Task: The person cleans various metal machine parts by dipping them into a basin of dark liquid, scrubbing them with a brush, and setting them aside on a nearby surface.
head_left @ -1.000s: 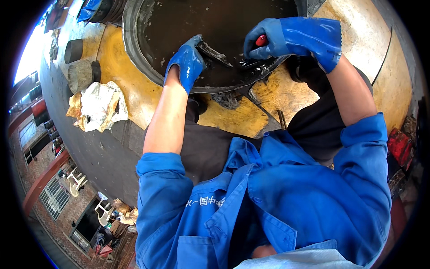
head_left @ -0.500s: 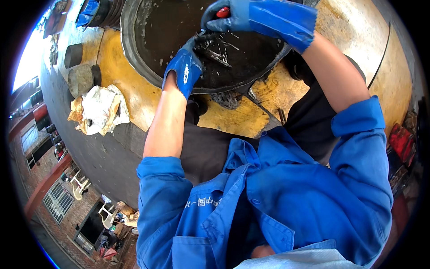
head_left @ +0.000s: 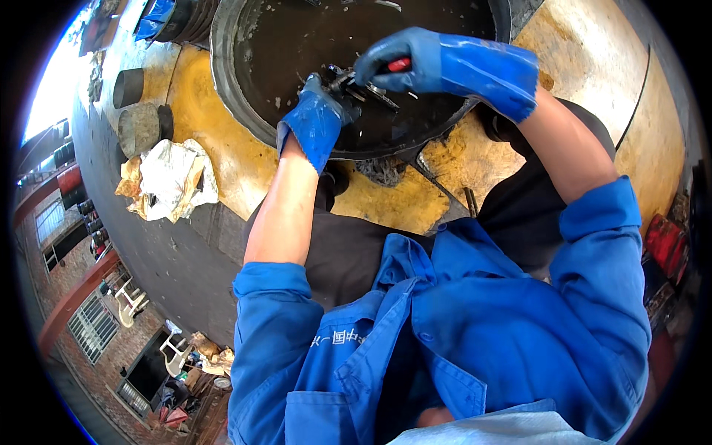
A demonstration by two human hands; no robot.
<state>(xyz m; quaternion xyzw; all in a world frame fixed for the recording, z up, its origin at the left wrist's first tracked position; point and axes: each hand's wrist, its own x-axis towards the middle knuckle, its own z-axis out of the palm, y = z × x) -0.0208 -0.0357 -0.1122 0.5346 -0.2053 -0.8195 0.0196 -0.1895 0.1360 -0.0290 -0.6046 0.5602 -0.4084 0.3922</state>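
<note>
Head view: left hand (head_left: pixel 315 115) with its grip closed on a dark part (head_left: pixel 382 97) over the tub's (head_left: pixel 222 70) liquid (head_left: pixel 304 33); right hand (head_left: pixel 411 63) with its grip wrapped round a red handle (head_left: pixel 399 64), tip obscured, beside the part. Slick gloves (head_left: pixel 486 70) could let the part slip into the tub. Both forearms (head_left: pixel 567 141) converge across the tub's near side, right hand pointing leftward.

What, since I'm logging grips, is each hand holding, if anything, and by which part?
Right hand: red-handled tool, by its handle. Left hand: dark part, apparently by its left end; exact grip hidden.
</note>
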